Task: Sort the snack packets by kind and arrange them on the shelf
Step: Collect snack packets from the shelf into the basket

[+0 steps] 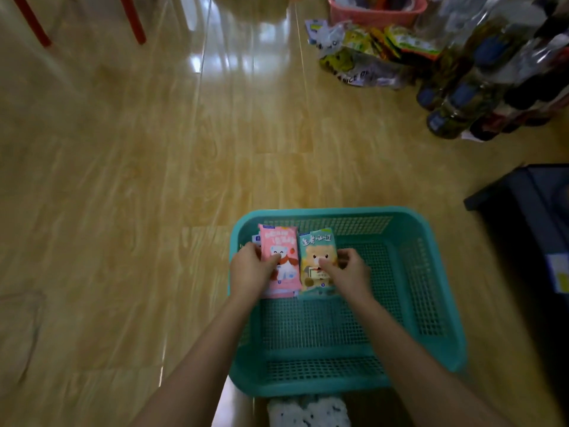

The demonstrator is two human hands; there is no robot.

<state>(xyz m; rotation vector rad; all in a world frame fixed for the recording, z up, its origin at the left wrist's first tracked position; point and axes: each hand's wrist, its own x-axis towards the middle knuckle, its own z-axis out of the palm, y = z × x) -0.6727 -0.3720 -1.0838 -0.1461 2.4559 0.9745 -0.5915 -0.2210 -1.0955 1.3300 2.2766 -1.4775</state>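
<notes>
A teal mesh basket [431, 288] sits on the wooden floor in front of me. In its far left corner lie two stacks of snack packets side by side. My left hand [251, 272] grips the pink packets [278, 241] with a white bear on the top one, thumb pressed on the front. My right hand [349, 274] grips the green packets [317, 245] with a brown bear, thumb on the front too. More packets show under each top one. No shelf is in view.
A heap of mixed snack bags [363, 50] lies on the floor at the far right, in front of a pink basket [375, 12]. Wrapped dark bottles [480, 84] stand right of it. A dark crate [529, 204] sits at the right edge. Red chair legs [132, 20] stand far left.
</notes>
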